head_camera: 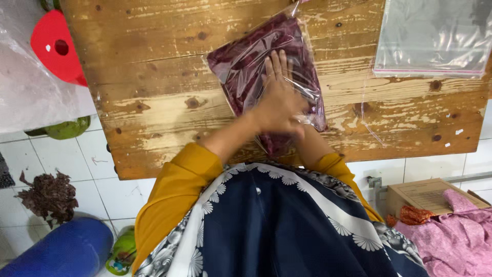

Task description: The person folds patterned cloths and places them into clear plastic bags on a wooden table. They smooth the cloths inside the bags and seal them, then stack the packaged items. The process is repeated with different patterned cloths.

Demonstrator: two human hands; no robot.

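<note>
A worn wooden bench (pixel 154 97) with flaking pale paint and dark knots carries the things. At its centre lies a clear plastic bag of folded maroon cloth (pixel 256 61), tilted, its lower end toward 6 o'clock. At 2 o'clock lies an empty clear zip bag (pixel 435 36), well apart from it. At 10 o'clock a red plastic piece (pixel 54 46) overlaps the bench's edge.

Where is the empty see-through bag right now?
In the head view, the empty clear bag lies flat at the top right corner of the wooden table, to the right of the bagged dark red cloth that the hands press.
</note>
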